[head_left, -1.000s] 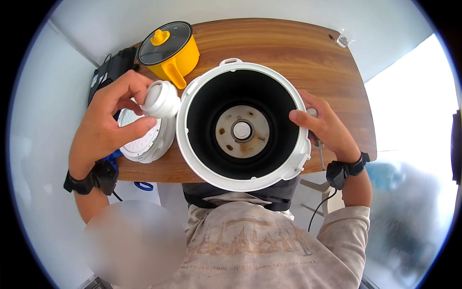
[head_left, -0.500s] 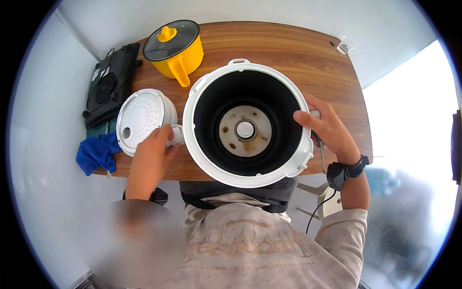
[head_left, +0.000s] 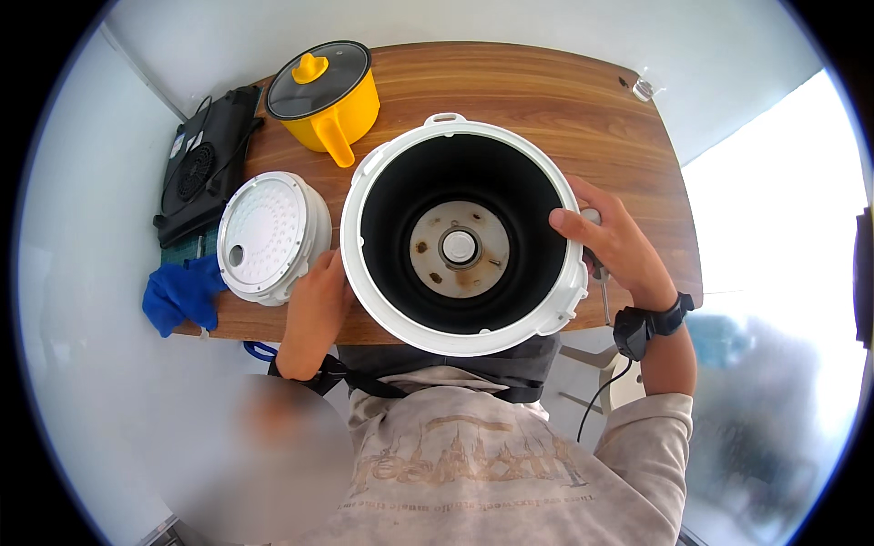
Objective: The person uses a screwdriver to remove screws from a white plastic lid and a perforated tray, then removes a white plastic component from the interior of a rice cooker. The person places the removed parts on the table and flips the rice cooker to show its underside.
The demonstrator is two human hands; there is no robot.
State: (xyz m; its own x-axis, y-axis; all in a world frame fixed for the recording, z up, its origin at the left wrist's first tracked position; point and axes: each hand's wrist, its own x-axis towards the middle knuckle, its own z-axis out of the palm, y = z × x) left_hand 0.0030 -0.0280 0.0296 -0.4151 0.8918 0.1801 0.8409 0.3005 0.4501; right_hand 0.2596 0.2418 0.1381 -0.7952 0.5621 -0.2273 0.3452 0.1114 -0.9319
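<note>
A white rice cooker body (head_left: 382, 168) with a black inner cavity and a bare heating plate stands near the front edge of the wooden table (head_left: 564, 109), right under me. My left hand (head_left: 317, 296) presses against its left side, low down between the cooker and the white lid (head_left: 269, 237). My right hand (head_left: 612, 241) grips the cooker's right rim, thumb over the edge. The round white lid lies flat on the table, underside up, just left of the cooker.
A yellow pot (head_left: 332, 100) with a glass lid stands at the back left. A black induction hob (head_left: 205, 164) lies at the table's left end, with a blue cloth (head_left: 182, 296) in front of it. A small clear object (head_left: 643, 88) sits at the far right corner.
My left hand let go of a small white part it held up, the lid now lies flat on the table, and the hand moved down onto the cooker's left side. The right hand stayed.
</note>
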